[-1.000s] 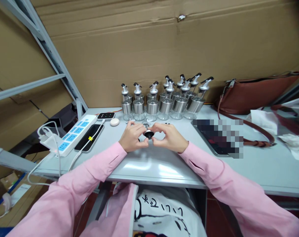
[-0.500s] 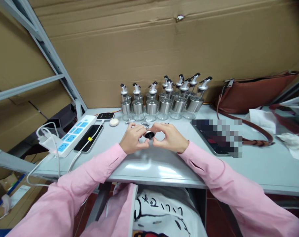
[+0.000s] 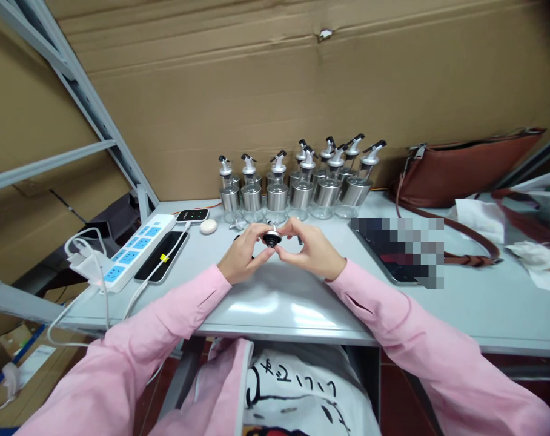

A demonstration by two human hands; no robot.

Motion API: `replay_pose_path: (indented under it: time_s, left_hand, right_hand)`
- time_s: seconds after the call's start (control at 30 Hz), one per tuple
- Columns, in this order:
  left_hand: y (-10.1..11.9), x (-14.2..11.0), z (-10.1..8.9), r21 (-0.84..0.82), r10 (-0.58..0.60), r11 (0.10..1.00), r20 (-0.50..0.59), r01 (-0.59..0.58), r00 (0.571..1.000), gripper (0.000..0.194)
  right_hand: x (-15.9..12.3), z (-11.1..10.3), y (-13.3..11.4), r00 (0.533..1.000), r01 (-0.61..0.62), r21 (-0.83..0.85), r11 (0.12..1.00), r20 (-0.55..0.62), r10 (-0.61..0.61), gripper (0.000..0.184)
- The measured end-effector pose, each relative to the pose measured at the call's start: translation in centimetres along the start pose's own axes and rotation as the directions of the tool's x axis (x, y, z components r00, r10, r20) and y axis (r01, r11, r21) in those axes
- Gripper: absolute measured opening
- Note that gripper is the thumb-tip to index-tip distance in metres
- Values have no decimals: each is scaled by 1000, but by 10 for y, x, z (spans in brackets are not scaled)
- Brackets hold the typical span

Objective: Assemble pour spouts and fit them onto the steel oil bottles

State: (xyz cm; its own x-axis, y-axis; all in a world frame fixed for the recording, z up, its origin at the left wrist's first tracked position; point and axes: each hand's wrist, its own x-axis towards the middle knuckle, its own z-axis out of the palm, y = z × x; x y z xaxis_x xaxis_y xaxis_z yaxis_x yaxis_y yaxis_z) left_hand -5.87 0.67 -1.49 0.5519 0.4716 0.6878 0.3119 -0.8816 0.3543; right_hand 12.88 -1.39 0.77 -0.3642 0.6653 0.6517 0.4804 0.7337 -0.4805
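Note:
My left hand [image 3: 244, 254] and my right hand [image 3: 315, 249] meet above the table, fingertips closed on a bottle pourer [image 3: 271, 238] from both sides. Its black ribbed stopper faces me, below a silver collar; the spout end is partly hidden behind my fingers. Just beyond my left hand lies a loose silver pourer part [image 3: 237, 224]. A small dark piece [image 3: 300, 240] shows through the gap by my right fingers, too little of it to name. Behind my hands stand several glass oil bottles [image 3: 277, 197] with steel sleeves, each visible top fitted with a similar pourer.
Left on the grey table [image 3: 275, 303] are a power strip [image 3: 136, 257], a cabled phone [image 3: 162, 257], a small device [image 3: 193, 215] and a round white case [image 3: 208, 226]. A tablet [image 3: 379, 254] and brown bag [image 3: 457, 172] are to the right. Cardboard [image 3: 238, 91] walls the back.
The pourer has risen slightly and tipped in my fingertips, so more of its ribbed black stopper shows. My right fingers have drawn a little closer together. The bottles stay in place.

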Motion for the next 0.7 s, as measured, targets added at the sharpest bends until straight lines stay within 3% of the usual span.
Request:
replay_pose_path:
  time_s: [0.53,0.6,0.7]
  left_hand:
    - [0,0,-1,5,27,1000,-4,-27,1000,28]
    - [1,1,-2,16,28,999,-9,-28,1000,28]
    - [0,1,-2,38,30,999,4,-30,1000,28]
  right_hand:
    - [2,-6,3,995,80,-9,997,57,-79,8]
    - [5,-12,6,999,35,-43,998,7,-35,10]
    - [8,-24,23,979,-119,-144,982,-183,92,17]
